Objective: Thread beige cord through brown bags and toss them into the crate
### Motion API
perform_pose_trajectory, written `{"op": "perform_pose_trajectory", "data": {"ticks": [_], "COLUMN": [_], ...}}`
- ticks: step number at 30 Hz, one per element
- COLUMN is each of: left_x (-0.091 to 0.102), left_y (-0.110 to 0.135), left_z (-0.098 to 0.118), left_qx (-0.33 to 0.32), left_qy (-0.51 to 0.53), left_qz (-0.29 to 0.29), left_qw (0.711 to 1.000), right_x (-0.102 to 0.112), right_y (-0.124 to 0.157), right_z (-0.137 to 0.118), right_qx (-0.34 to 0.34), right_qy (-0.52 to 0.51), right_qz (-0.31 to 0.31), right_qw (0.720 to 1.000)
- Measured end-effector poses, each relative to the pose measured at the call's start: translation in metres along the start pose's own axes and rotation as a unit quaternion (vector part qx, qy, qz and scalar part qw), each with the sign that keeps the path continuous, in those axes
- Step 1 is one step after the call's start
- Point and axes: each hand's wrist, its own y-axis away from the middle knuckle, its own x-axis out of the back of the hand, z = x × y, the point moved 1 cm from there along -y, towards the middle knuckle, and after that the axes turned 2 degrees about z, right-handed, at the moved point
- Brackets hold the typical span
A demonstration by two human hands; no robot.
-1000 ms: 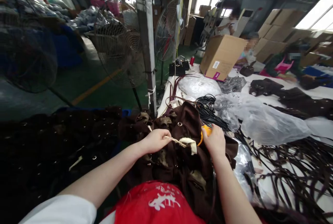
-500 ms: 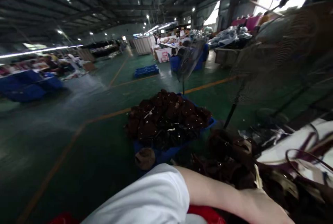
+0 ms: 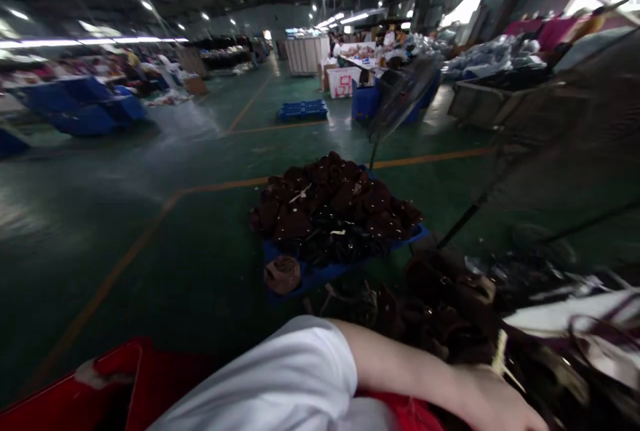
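My left arm, in a white sleeve, crosses the bottom of the head view to the right. At its end, my left hand (image 3: 493, 399) lies at the lower edge among dark brown bags (image 3: 463, 334); its fingers are hidden or cut off, so I cannot make out what they grip. A cream strip (image 3: 500, 354) sticks up right beside the wrist. Further right are a pale cloth or bag piece (image 3: 607, 357) and thin dark straps. My right hand is out of view.
Ahead, a blue pallet (image 3: 320, 281) bears a heap of dark brown bags (image 3: 335, 197) and a tan rolled piece (image 3: 283, 274). A red bin (image 3: 137, 377) stands at lower left. Fans (image 3: 405, 97) stand to the right. Another blue pallet (image 3: 303, 109) lies farther off.
The view has turned left and down, so the surroundings sit further right and higher. More of the red bin shows at lower left. My left arm stays stretched to the right.
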Motion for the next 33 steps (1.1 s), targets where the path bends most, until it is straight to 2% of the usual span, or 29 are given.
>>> {"op": "perform_pose_trajectory", "data": {"ticks": [3, 4, 6, 8, 11, 14, 17, 19, 20, 21, 23, 24, 25, 26, 28, 31, 33], "left_x": [-0.017, -0.021, -0.026, -0.029, -0.036, -0.047, -0.049, -0.034, -0.020, -0.002, 0.039, 0.057, 0.072, 0.082, 0.086, 0.069, 0.058], "left_y": [0.005, 0.008, 0.008, 0.003, -0.006, -0.014, -0.022, -0.024, -0.022, -0.019, -0.010, -0.005, -0.001, 0.002, 0.005, 0.009, 0.012], "left_z": [0.011, 0.012, 0.008, 0.004, 0.007, 0.014, 0.016, 0.010, 0.004, -0.005, -0.025, -0.034, -0.040, -0.044, -0.039, -0.013, 0.006], "left_qx": [0.059, 0.082, 0.135, 0.165, 0.178, 0.189, 0.212, 0.220, 0.222, 0.223, 0.223, 0.222, 0.221, 0.217, 0.192, 0.139, 0.123], "left_qy": [-0.012, 0.018, 0.118, 0.235, 0.377, 0.436, 0.449, 0.459, 0.463, 0.466, 0.469, 0.469, 0.466, 0.468, 0.508, 0.619, 0.649], "left_qz": [0.097, 0.129, 0.159, 0.175, 0.176, 0.195, 0.217, 0.230, 0.243, 0.263, 0.315, 0.339, 0.358, 0.368, 0.359, 0.275, 0.224], "left_qw": [0.993, 0.988, 0.971, 0.942, 0.892, 0.858, 0.840, 0.829, 0.823, 0.815, 0.794, 0.785, 0.779, 0.773, 0.759, 0.722, 0.717], "right_x": [0.069, 0.084, 0.098, 0.098, 0.087, 0.074, 0.066, 0.074, 0.082, 0.094, 0.118, 0.128, 0.134, 0.137, 0.133, 0.118, 0.112], "right_y": [0.053, 0.069, 0.091, 0.097, 0.096, 0.100, 0.108, 0.120, 0.128, 0.137, 0.154, 0.159, 0.162, 0.161, 0.150, 0.125, 0.115], "right_z": [0.009, 0.008, 0.002, 0.000, 0.006, 0.011, 0.012, 0.012, 0.013, 0.016, 0.022, 0.024, 0.026, 0.026, 0.023, 0.016, 0.015], "right_qx": [-0.080, -0.105, -0.130, -0.157, -0.169, -0.162, -0.161, -0.167, -0.182, -0.200, -0.239, -0.255, -0.265, -0.264, -0.235, -0.140, -0.090], "right_qy": [0.065, 0.076, 0.058, 0.003, -0.066, -0.110, -0.144, -0.163, -0.193, -0.232, -0.298, -0.319, -0.331, -0.340, -0.373, -0.369, -0.312], "right_qz": [-0.007, -0.010, -0.010, 0.023, 0.067, 0.090, 0.114, 0.133, 0.173, 0.229, 0.346, 0.387, 0.401, 0.388, 0.345, 0.279, 0.237], "right_qw": [0.995, 0.991, 0.990, 0.987, 0.981, 0.977, 0.970, 0.963, 0.949, 0.924, 0.857, 0.827, 0.812, 0.815, 0.829, 0.875, 0.916]}}
